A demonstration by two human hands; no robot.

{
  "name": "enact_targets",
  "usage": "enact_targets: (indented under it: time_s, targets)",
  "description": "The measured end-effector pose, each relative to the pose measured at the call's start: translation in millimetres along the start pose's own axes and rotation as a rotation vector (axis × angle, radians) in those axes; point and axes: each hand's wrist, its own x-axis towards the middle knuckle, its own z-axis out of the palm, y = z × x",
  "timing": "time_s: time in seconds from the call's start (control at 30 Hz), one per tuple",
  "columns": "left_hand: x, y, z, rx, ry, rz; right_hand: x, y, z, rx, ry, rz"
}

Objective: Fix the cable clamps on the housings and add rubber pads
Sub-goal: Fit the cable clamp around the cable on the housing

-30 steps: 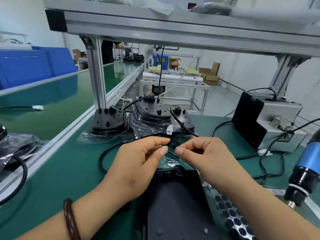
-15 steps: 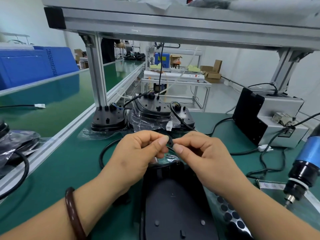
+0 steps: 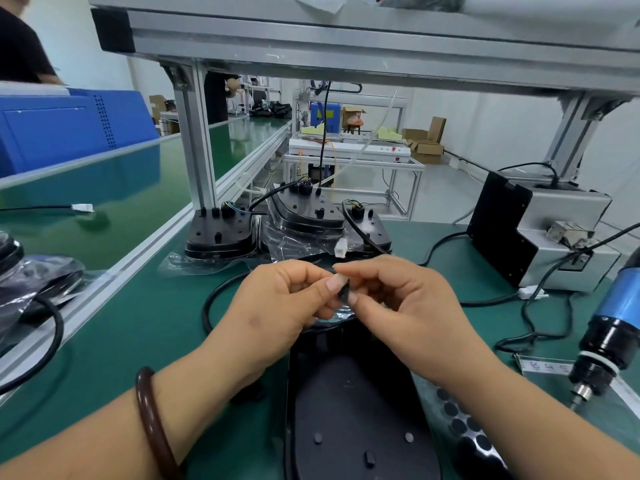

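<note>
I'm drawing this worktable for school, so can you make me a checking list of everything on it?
Surface: green bench mat.
Job's things: black housing lies before the person; small black part, perhaps a cable clamp, held above it; rubber pad sheet to its right; stacked housings behind.
Clutter: clear plastic bags under the stacked housings.
Hands: left hand and right hand both pinch the small black part.
Cables: black cable loops on the mat; white connector behind the hands.
Surroundings: electric screwdriver at right, grey machine, aluminium frame, blue crate.
</note>
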Motion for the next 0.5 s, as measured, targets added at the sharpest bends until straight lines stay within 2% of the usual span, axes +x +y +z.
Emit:
enact_targets:
  time_s: [0.1, 0.2, 0.27, 0.37, 0.43, 0.5]
  targets:
    - [0, -1, 1, -0.036, -0.002, -0.038, -1, -1, 1, -0.013, 0.017, -0.039]
    - [0, 0, -3, -0.023, -0.042, -0.075, 2, 3, 2, 0.027, 0.028, 0.042]
    - [-2, 1, -15, 0.170, -0.140, -0.044, 4, 7, -1, 0.067, 0.033, 0.130]
    - [-8, 4, -26, 0.627, -0.302, 0.117, 6, 11, -5, 0.085, -0.045, 0.212]
    - [-9, 3, -26, 0.802, -0.262, 0.201, 5, 12, -5, 0.139, -0.133, 0.279]
    - [-9, 2, -25, 0.869, -0.226, 0.226, 5, 13, -6, 0.201, -0.175, 0.335]
